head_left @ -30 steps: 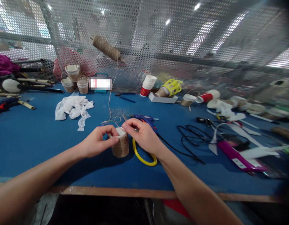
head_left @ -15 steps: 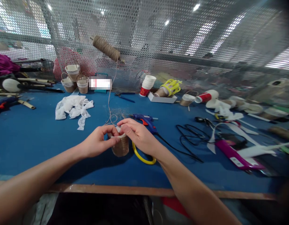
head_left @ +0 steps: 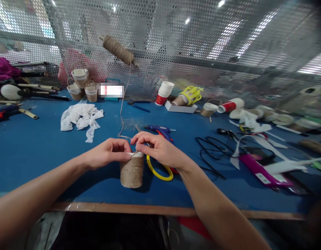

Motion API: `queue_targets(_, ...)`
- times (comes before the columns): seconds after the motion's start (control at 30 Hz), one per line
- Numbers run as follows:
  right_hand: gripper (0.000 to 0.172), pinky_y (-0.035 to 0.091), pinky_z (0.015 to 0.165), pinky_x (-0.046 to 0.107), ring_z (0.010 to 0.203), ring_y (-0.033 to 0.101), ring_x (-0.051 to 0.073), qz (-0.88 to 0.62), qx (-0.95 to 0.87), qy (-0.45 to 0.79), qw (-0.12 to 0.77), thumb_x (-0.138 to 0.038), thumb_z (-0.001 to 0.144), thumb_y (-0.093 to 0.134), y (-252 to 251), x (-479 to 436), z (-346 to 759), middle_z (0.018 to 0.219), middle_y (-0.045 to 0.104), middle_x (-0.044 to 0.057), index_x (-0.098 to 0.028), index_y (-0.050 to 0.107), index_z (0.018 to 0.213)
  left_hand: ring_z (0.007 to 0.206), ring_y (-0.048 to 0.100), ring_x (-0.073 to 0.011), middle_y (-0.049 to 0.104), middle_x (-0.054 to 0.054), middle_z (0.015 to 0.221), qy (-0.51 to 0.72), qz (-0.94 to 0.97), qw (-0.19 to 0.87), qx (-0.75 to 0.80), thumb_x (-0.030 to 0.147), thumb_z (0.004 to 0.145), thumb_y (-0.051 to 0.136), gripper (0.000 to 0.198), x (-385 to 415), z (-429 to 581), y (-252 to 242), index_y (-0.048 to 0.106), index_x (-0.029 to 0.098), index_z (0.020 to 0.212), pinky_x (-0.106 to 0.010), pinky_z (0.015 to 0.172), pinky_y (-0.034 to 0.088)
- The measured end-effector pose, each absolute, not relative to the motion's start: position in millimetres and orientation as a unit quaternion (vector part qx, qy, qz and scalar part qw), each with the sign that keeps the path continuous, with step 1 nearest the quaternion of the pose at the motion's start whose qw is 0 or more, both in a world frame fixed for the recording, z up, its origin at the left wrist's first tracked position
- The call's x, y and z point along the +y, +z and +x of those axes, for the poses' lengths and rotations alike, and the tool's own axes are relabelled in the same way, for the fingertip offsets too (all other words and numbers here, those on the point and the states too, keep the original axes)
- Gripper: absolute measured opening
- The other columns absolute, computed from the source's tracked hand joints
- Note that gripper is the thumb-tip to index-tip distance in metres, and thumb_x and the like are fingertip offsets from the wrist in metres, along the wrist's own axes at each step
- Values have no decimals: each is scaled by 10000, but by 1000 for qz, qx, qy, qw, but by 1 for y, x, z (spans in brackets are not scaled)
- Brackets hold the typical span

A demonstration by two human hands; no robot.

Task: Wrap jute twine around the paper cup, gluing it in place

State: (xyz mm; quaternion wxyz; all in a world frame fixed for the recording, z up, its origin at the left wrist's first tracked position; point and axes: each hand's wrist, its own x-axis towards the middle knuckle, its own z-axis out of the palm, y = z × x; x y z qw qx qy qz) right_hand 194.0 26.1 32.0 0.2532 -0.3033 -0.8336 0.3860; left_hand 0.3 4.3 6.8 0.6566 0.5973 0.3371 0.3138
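Note:
A paper cup wrapped in brown twine [head_left: 131,172], its white rim at the top, is held over the blue table near the front edge. My left hand [head_left: 109,151] grips its rim at the left, thumb outside and fingers hidden behind. My right hand [head_left: 156,147] pinches a piece of twine [head_left: 135,152] at the rim. From the spool [head_left: 118,49] on the mesh, a strand of twine [head_left: 121,114] runs down to the hands. Yellow-handled scissors [head_left: 160,177] lie beside the cup, partly under my right hand. Behind them is a blue glue gun [head_left: 160,130].
White lace [head_left: 81,118] lies at the left. Several twine-wrapped baskets [head_left: 81,86] stand behind it. Stacked paper cups [head_left: 165,93] and a white box [head_left: 181,107] are at the back. Black cable [head_left: 212,149] and a purple power strip [head_left: 261,173] spread across the right.
The cup has tilted more upright and shows more of its wrapped side. My right fingers have shifted and now pinch twine at the rim. The loop of loose strand behind has straightened.

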Motion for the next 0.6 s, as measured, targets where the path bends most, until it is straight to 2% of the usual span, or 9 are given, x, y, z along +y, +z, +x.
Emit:
queue_targets(0.17, 142, 414, 825, 308, 860, 530, 137, -284, -838, 336, 322, -247, 795, 580, 25, 25, 182, 873, 548, 28, -185, 532, 676, 587, 430, -96, 487, 21, 623, 276, 597, 685, 314, 230, 699, 630, 132, 0, 5, 6, 549, 132, 663, -235, 606, 358)
queue_targets(0.27, 139, 426, 813, 305, 856, 536, 139, -297, -837, 319, 331, -267, 766, 616, 17, 30, 177, 864, 559, 27, -187, 535, 687, 588, 434, -97, 493, 19, 627, 283, 590, 689, 311, 242, 700, 637, 136, -1, 7, 3, 561, 133, 671, -243, 616, 362)
queue_targets(0.33, 121, 437, 803, 309, 869, 549, 147, -342, -830, 302, 319, -293, 772, 605, 13, 35, 176, 891, 582, 43, -180, 561, 762, 588, 436, -95, 499, 20, 626, 304, 580, 681, 327, 259, 694, 650, 160, 0, 7, 1, 555, 135, 658, -238, 607, 358)
queue_targets(0.43, 191, 461, 754, 298, 846, 580, 155, -448, -812, 245, 283, -328, 783, 578, 8, 46, 182, 922, 617, 72, -154, 587, 864, 589, 439, -91, 506, 22, 628, 355, 564, 656, 356, 282, 680, 667, 195, 3, 8, -2, 543, 136, 650, -225, 590, 349)
queue_targets(0.6, 170, 456, 727, 346, 797, 595, 196, -551, -770, 141, 289, -312, 804, 510, 10, 75, 215, 850, 627, 91, -167, 597, 790, 611, 450, -89, 522, 22, 644, 453, 547, 593, 378, 300, 684, 665, 213, 10, 5, -7, 526, 140, 659, -220, 616, 355)
